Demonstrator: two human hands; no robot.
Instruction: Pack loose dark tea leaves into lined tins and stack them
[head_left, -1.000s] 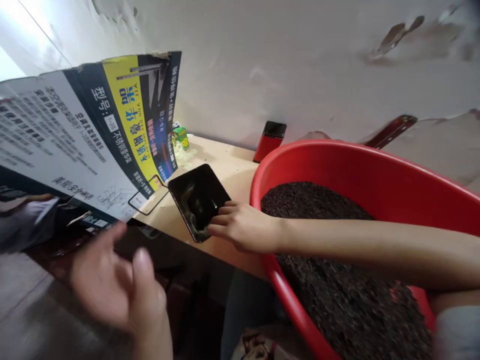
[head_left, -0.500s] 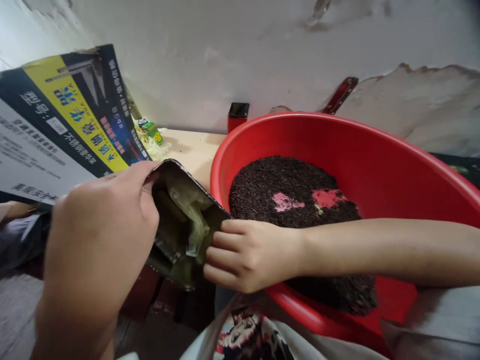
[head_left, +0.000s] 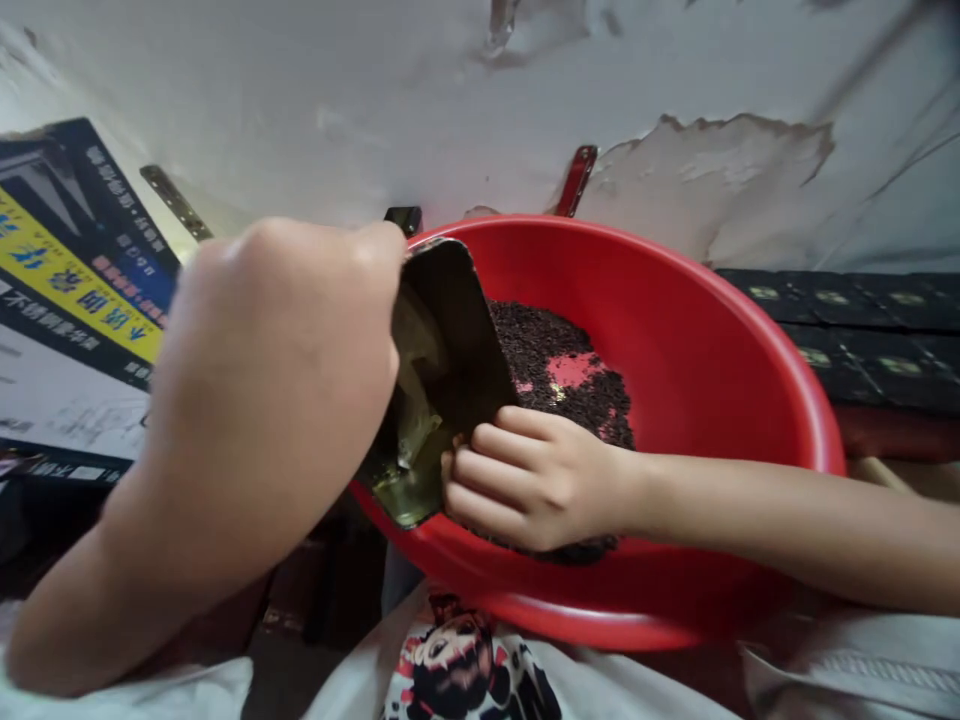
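Note:
An open rectangular tin [head_left: 466, 345], with a dull golden inside, is tilted over the left rim of a big red basin [head_left: 705, 370]. A crumpled clear plastic bag [head_left: 416, 430] shows within it. My left hand [head_left: 292, 330] is closed on the tin's left upper edge, its fingertips hidden. On the opposite side, my right hand [head_left: 525, 480] has its fingers curled over the tin's rim. Dark, dry loose leaves [head_left: 536, 335], which look like tea, cover part of the basin's bottom; patches of red show through them.
A large printed cardboard box [head_left: 75, 300] leans at the left. Rows of black square tins [head_left: 862, 300] stand at the right. Behind the basin are a small dark-topped container [head_left: 403, 218] and a dark red strip [head_left: 576, 180] against a peeling wall.
Both hands have shifted the tin rightward and up, so that it now overlaps the basin's left rim. My view has turned to the right, bringing the rows of black tins into sight.

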